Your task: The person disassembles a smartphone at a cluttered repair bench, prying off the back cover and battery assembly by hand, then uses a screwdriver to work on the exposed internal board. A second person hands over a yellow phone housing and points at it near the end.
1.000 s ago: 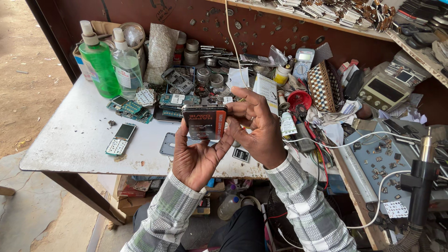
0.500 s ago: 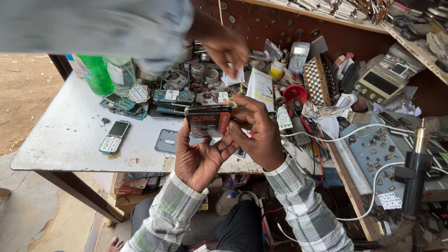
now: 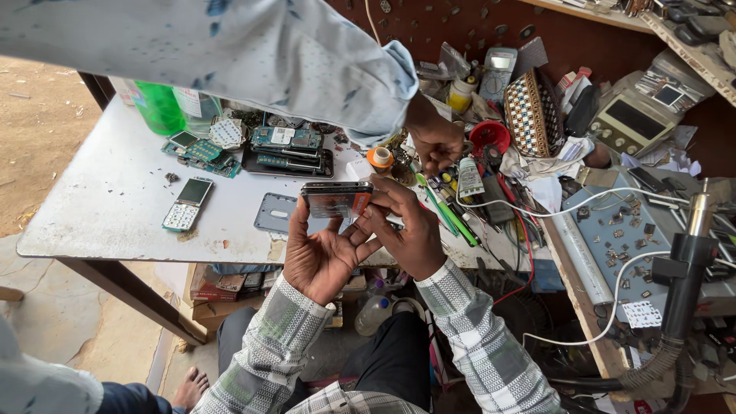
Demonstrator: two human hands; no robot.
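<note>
Another person's pale blue sleeve [image 3: 230, 54] now stretches further across the top than half a second ago; their hand [image 3: 435, 144] dips into the clutter. Desk [image 3: 100, 207] is white, chipped, flat. Left hand [image 3: 326, 253] cups and grips the phone [image 3: 336, 199], a dark slab with an orange edge held above the desk's front edge. Right hand [image 3: 410, 230] pinches its right end. A small keypad phone [image 3: 186, 204] lies flat, well left.
</note>
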